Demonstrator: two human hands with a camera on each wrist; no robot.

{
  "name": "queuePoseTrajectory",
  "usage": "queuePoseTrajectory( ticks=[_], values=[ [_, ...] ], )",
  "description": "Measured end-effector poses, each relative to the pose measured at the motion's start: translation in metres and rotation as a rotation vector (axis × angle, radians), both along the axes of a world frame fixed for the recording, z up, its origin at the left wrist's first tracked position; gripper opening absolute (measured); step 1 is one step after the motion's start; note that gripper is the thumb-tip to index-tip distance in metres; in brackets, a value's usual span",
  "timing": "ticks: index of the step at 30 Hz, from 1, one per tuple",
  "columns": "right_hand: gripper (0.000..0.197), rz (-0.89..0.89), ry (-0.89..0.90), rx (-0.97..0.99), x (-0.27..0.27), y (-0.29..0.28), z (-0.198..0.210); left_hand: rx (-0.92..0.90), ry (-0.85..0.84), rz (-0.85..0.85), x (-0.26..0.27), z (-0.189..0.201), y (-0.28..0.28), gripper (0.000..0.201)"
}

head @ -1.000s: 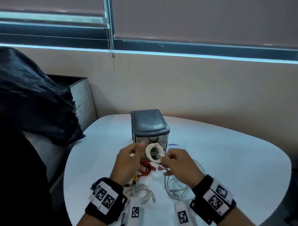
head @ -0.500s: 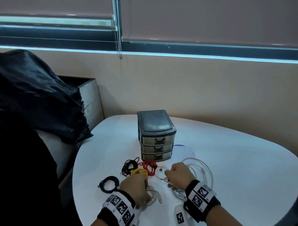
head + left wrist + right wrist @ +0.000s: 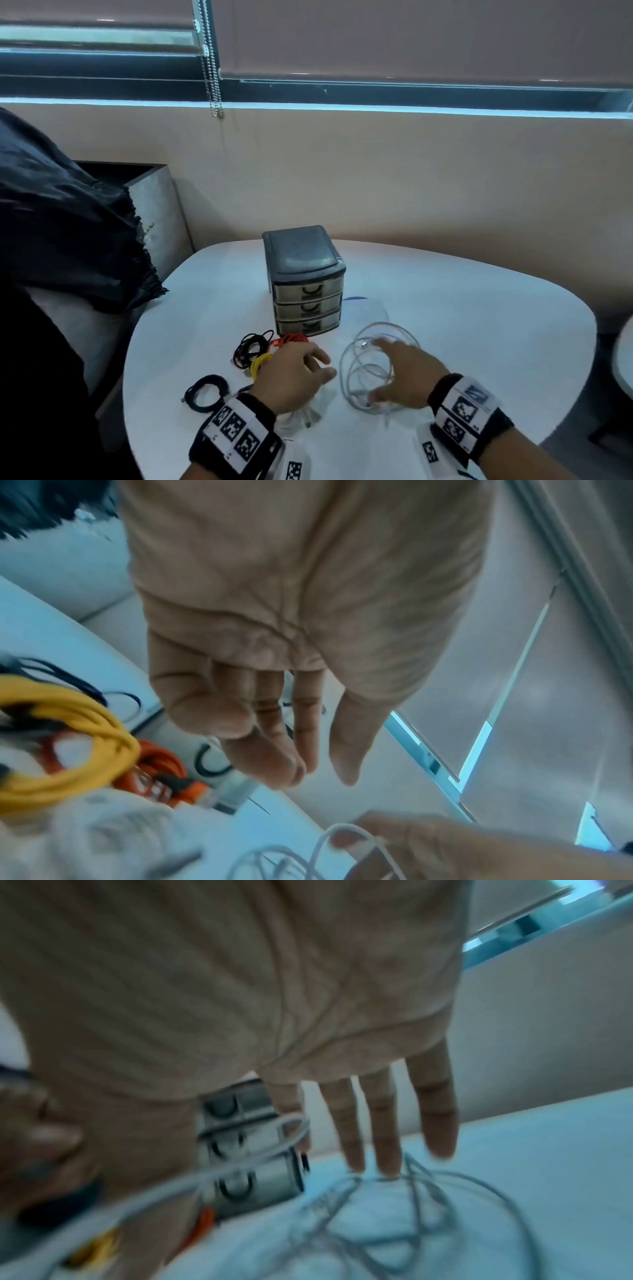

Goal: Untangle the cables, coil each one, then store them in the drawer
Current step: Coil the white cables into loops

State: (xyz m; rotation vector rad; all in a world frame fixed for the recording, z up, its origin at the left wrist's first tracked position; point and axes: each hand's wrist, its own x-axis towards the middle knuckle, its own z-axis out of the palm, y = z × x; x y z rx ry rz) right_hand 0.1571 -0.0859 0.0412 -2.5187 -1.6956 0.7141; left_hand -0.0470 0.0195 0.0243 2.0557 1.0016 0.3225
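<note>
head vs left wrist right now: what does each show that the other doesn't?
Head only: the dark blue coil near the table edge, the drawer unit's lid, all three drawers closed, the wrist bands.

Left wrist only: the left hand's empty palm, fingers loosely extended.

Both: yellow coil, orange cable, drawer unit, and the right hand reaching onto the loose white cable.

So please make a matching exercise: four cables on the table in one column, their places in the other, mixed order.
1. yellow cable
2. red cable
3. loose white cable
4. black coil

a. under the right hand
b. nearest the table's left edge
c. just before the drawer unit
d. beside the left hand

Pairs: 1-d, 2-c, 3-a, 4-b
</note>
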Motion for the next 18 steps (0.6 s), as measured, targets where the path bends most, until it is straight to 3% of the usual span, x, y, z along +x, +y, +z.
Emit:
queuePoseTrajectory(
  ticks=[2, 5, 8, 10, 12, 15, 18],
  values=[
    [0.006, -0.013, -0.011, 0.054, 0.006, -0.005, -0.006, -0.062, 0.036, -0.071, 0.024, -0.001, -0.009, 0.022],
    [0.028, -0.244, 0.157, 0.356, 0.034, -0.004, 0.008, -0.139, 0.113, -0.143, 0.057, -0.005, -0.019, 0.038],
    [0.022, -0.519, 0.47, 0.678, 0.058, -0.004, 0.053, -0.138, 0.201, -0.16, 0.083, -0.014, -0.024, 0.058],
    [0.023, -0.581, 0.557, 0.781, 0.068, -0.004, 0.089, -0.079, 0.274, -0.169, 0.097, -0.021, -0.028, 0.069],
    [0.031, -0.537, 0.486, 0.8, 0.075, -0.002, 0.123, -0.046, 0.301, -0.171, 0.11, -0.027, -0.032, 0.078],
    [0.041, -0.396, 0.158, 0.817, 0.074, -0.002, 0.172, -0.166, 0.176, -0.191, 0.126, -0.031, -0.037, 0.084],
    [0.041, -0.404, 0.205, 0.933, 0.065, -0.004, 0.216, -0.412, -0.028, -0.201, 0.133, -0.03, -0.034, 0.088]
  ],
)
